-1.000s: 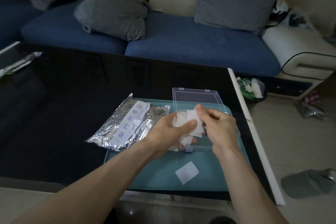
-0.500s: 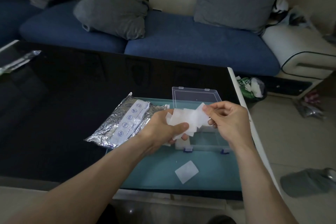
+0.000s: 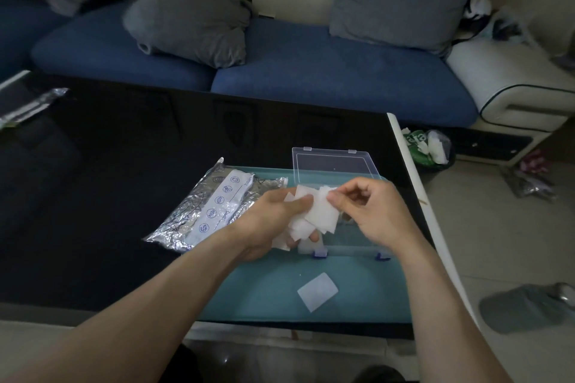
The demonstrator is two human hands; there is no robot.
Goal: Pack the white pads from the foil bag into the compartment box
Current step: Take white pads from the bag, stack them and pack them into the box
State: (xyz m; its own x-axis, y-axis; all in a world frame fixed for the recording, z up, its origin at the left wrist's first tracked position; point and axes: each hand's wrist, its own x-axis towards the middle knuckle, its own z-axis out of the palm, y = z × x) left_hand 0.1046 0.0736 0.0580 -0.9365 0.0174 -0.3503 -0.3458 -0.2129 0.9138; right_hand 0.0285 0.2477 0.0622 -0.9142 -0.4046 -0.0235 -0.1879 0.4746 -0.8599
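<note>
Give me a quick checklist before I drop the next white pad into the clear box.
1. Box lid open: ok. The lid of the compartment box stands up at the back.
2. Pad supply in hand: ok. The left hand holds a bunch of white pads.
3. One pad singled out: cannot tell. The right hand pinches at the top edge of the bunch; how many layers is unclear.
4. Target compartment free: cannot tell. The hands hide most of the box interior.
5. Stray pad: not ok. One loose pad lies on the teal mat in front of the box.
6. Foil bag out of the way: ok, left of the box.
</note>
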